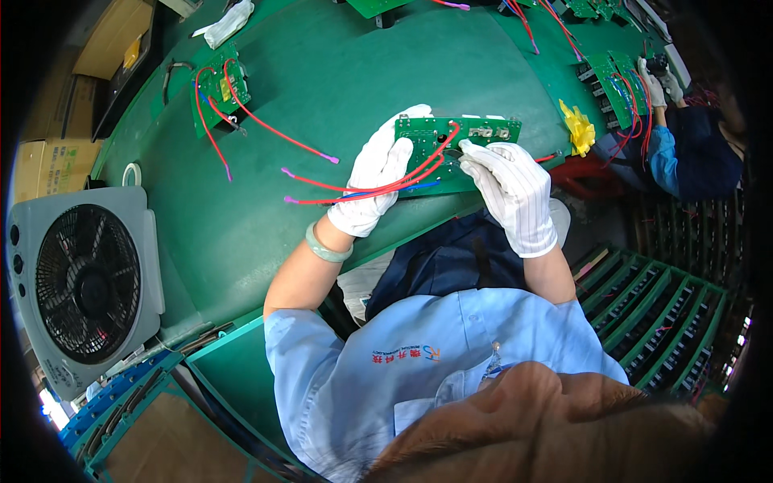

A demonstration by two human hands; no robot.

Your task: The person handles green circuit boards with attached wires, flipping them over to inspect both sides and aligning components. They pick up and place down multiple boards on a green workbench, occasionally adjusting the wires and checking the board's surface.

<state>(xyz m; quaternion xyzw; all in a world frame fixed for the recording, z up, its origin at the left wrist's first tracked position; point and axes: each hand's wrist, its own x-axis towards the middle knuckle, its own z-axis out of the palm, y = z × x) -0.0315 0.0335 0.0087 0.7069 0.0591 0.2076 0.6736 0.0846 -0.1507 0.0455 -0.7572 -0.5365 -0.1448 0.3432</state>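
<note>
A green circuit board [420,130] is held tilted above the front edge of the green table. My left hand [375,171], in a white glove, grips the board's left side with the thumb on its face. Red wires [407,179] with purple ends and a blue wire [422,186] run from the board leftward across that hand. My right hand [509,191], in a white striped glove, has its fingers pinched together at the board's lower right face. What lies between those fingertips is too small to make out.
Another wired board [211,92] lies at the table's [298,105] far left. A grey box fan [88,278] stands on the left. Yellow ribbon-like material [577,127] sits at the right, near a co-worker's gloved hands [654,84]. Slotted green racks [652,310] are at lower right.
</note>
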